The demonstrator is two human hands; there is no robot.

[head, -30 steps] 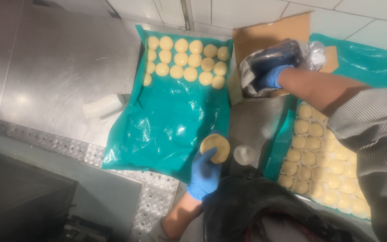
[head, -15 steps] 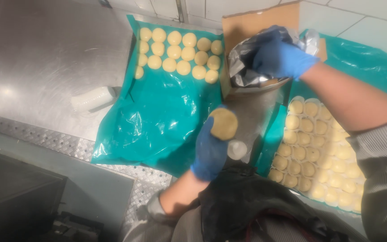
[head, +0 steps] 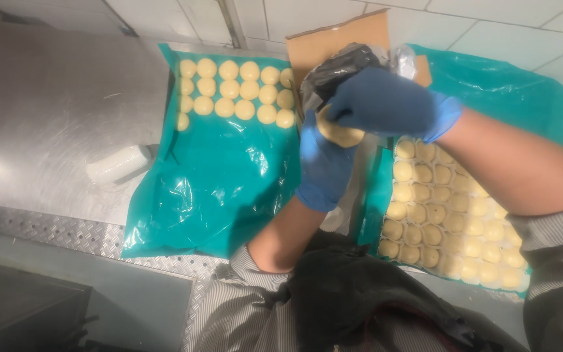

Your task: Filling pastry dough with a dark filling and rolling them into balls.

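Note:
My left hand [head: 322,166], in a blue glove, holds a flat pale dough disc [head: 341,135] raised in front of me. My right hand [head: 392,104], also gloved in blue, grips a crumpled black plastic bag [head: 339,69] and sits right over the disc, its fingers touching the disc's top edge. Both hands meet above the gap between two teal plastic sheets. The left sheet [head: 223,182] carries rows of round dough pieces [head: 236,94] at its far end. The right sheet [head: 509,85] is packed with several rows of dough balls [head: 438,208], partly hidden by my right forearm.
A steel counter [head: 53,111] stretches to the left, with a white cylindrical container [head: 117,163] lying beside the left sheet. A brown cardboard piece [head: 343,36] leans at the back against white wall tiles. A ridged metal edge [head: 66,228] runs along the counter front.
My left hand lifted the dough disc from near the left sheet's front up toward the back. My right hand with the black bag came down and left to meet it.

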